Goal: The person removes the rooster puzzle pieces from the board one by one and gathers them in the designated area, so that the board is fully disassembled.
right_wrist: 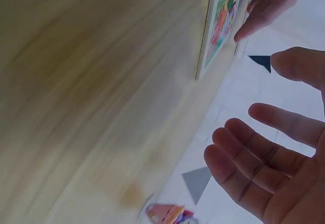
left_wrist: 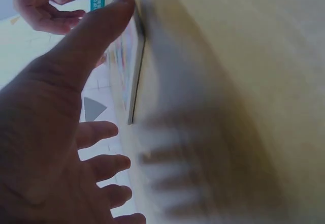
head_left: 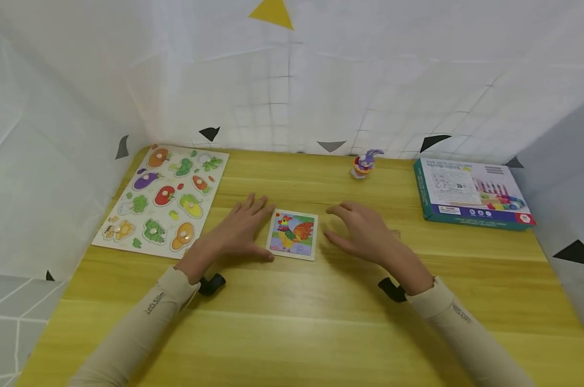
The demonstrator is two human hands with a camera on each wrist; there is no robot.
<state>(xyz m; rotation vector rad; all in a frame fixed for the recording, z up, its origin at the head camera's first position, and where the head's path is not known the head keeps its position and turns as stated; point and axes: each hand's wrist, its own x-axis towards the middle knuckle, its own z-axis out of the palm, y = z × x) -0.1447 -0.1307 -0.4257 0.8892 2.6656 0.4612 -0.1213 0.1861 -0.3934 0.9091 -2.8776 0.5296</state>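
Observation:
A square rooster picture puzzle with a pale frame lies flat on the table between the two hands. The left hand is spread at its left side, thumb tip right at the lower left corner. In the left wrist view that thumb overlaps the edge of the puzzle, and the other fingers are apart. Off the right side of the puzzle is the right hand, its fingers loosely bent with nothing between them. The right wrist view shows a gap between those fingers and the puzzle.
On the left lies a vegetable peg board. A purple rabbit figure stands at the back, and a teal-sided toy box lies at the back right. A small brown piece shows partly behind the right wrist. Printed white cloth hangs behind the table.

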